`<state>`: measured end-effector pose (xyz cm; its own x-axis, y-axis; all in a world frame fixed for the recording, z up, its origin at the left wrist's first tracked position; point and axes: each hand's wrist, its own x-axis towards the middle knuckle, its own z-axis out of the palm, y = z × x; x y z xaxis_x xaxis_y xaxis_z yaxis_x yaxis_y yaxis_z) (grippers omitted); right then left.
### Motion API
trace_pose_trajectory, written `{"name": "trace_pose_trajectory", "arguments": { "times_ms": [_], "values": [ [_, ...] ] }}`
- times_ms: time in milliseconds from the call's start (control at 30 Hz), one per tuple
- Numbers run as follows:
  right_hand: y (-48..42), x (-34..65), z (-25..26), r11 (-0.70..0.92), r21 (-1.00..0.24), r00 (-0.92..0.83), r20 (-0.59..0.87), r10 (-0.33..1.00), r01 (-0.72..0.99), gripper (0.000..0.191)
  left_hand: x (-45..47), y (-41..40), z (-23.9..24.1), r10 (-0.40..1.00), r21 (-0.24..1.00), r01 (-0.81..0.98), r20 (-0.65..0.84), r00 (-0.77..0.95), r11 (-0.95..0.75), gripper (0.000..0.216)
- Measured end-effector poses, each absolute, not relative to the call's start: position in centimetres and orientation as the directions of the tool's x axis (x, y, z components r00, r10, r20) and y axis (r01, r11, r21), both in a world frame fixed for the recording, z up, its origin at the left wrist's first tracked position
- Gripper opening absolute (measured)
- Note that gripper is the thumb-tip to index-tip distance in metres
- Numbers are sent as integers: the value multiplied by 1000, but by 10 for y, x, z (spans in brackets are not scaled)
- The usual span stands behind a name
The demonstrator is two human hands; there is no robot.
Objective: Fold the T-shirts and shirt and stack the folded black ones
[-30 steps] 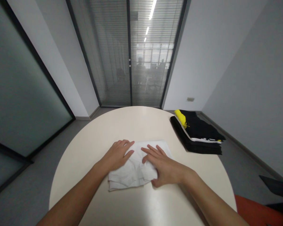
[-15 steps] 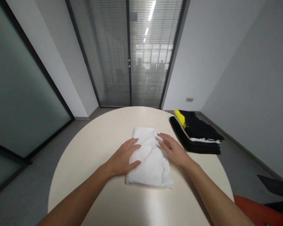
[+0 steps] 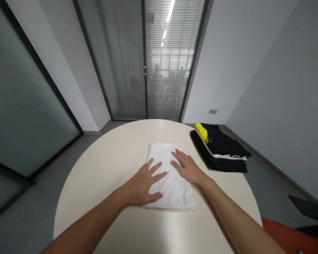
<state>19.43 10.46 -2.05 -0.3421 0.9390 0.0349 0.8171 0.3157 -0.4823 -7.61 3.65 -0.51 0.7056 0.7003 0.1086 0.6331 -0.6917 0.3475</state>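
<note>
A small office or meeting room is indicated by the dark-framed glass partition, fitted with slatted blinds, in which bright strip lights and blurred shapes are seen. The same is suggested by the frosted glass panel at the left, the plain pale walls, the grey floor and the round cream counter.

The white cloth is folded into a flat, roughly four-sided piece and lies a little below the centre of the frame. Its upper end appears narrower than its lower end. Some soft wrinkles are seen toward the lower right, where one small corner sticks out. The left and right edges are partly hidden.
</note>
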Motion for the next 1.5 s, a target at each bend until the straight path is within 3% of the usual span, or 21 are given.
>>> {"name": "trace_pose_trajectory", "arguments": {
  "times_ms": [267,433,533,667,1067,1167,1267,1400,1500],
  "values": [
    [125,193,-30,335,-400,-255,241,936,853,60,-78,40,-10,698,341,630,128,704,-698,70],
    [140,196,-37,401,-495,-235,364,901,771,60,-78,42,-8,685,349,614,128,717,-708,69],
    [158,196,-41,353,-617,-144,363,921,703,63,-79,43,-6,673,345,605,120,730,-717,67],
    [179,196,-44,277,-728,-102,275,956,627,53,-80,43,-5,672,347,603,121,731,-718,66],
    [190,196,-47,172,-742,72,285,956,648,28,-82,45,-9,653,346,581,145,743,-737,69],
    [186,197,-46,288,-708,30,401,916,644,34,-83,46,-11,653,339,582,150,742,-739,70],
    [179,200,-45,471,-588,-164,499,851,657,38,-83,46,-11,656,333,587,149,740,-738,70],
    [172,201,-44,432,-481,-306,320,896,763,43,-83,45,-10,663,327,601,122,739,-730,71],
    [164,199,-32,437,-401,-320,326,889,805,43,-82,44,-8,668,326,606,122,734,-726,74]
  ]
}}
